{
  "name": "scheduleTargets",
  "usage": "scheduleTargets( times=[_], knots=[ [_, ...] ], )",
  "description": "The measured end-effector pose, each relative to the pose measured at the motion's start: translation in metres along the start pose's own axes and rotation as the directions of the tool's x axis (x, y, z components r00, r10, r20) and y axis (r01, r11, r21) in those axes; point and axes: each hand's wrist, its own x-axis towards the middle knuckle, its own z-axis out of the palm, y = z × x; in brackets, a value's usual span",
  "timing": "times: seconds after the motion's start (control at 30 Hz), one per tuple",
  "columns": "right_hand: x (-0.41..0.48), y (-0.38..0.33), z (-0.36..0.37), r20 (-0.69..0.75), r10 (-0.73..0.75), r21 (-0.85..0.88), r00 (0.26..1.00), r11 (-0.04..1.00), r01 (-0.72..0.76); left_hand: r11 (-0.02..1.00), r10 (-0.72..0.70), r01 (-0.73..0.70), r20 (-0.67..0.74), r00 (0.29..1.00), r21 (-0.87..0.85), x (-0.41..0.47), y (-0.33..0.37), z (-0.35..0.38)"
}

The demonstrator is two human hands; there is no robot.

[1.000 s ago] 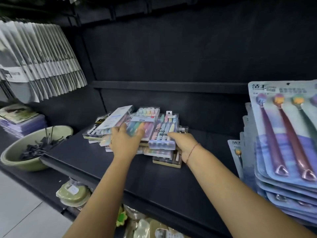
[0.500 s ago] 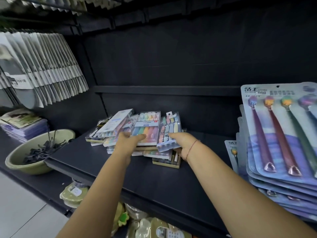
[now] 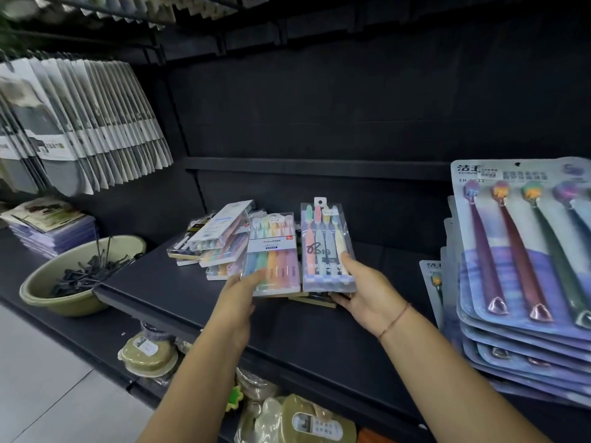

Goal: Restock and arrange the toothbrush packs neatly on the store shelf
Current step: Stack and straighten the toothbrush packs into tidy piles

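Grip status: my left hand (image 3: 238, 294) pinched the five-brush pack (image 3: 273, 251), my right hand (image 3: 364, 292) clamped the four-brush pack (image 3: 324, 247).

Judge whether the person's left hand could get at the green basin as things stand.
Probably yes: only bare shelf lies between the left hand and the green basin. But that hand grips a pastel toothbrush pack, so it would have to let go first.

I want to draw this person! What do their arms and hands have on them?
The left hand and right hand wear no gloves, and no sleeves show in the picture. A thin red string bracelet goes around the right wrist.
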Motion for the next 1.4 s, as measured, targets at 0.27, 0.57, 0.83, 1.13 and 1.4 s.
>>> scheduleTargets(
  times=[0.27,0.57,0.83,1.13,1.4],
  knots=[
    [-0.02,-0.002,0.0,0.173,0.106,0.027,0.979,0.993,-0.113,0.946,-0.055,0.105,0.166,0.985,-0.306,-0.018,0.001,0.002],
    [-0.08,-0.016,-0.003,0.161,-0.09,-0.164,0.983,0.98,0.116,0.97,0.14,-0.087,0.232,0.963,-0.225,-0.062,-0.014,0.004],
    [-0.203,-0.053,-0.034,0.277,-0.225,-0.263,0.934,0.918,0.298,0.926,0.35,-0.259,0.36,0.865,-0.276,-0.149,0.023,0.014],
    [-0.325,-0.131,-0.197,-0.038,-0.459,-0.172,0.888,0.878,0.446,0.954,0.241,-0.061,0.632,0.737,-0.294,-0.241,0.016,0.161],
    [-0.417,-0.16,-0.346,-0.269,-0.496,0.0,0.826,0.857,0.515,0.97,0.112,0.106,0.794,0.597,-0.217,-0.317,-0.031,0.293]
  ],
)
